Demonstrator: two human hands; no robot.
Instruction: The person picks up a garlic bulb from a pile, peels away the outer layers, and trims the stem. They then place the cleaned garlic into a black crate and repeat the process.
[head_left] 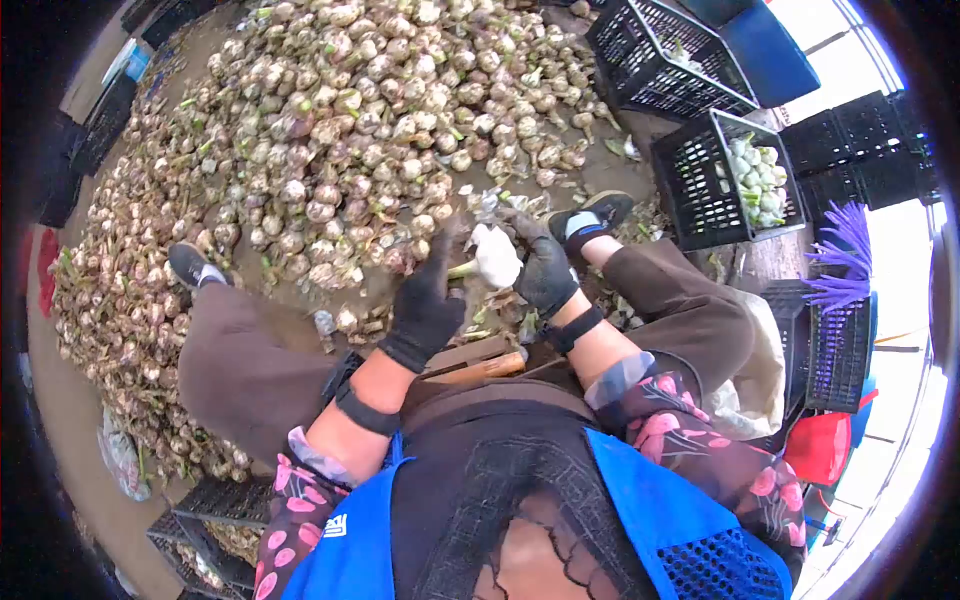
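A peeled white garlic bulb (497, 257), its short green stem pointing left, is held in front of my lap. My right hand (543, 265), in a dark glove, grips the bulb from its right side. Just left of the bulb is my left hand (428, 305), also gloved, with its index finger stretched upward and the thumb apart; nothing shows in it. Beyond both hands spreads a large heap of unpeeled garlic (370, 120). Bits of skin and stalk lie on the ground below the bulb.
A black crate (690, 190) of cleaned garlic (760, 180) stands to the right, another crate (640, 60) behind it. Purple strips (843, 255) hang over a crate at far right. My shoes (187, 264) flank the work spot. More crates (215, 500) are at lower left.
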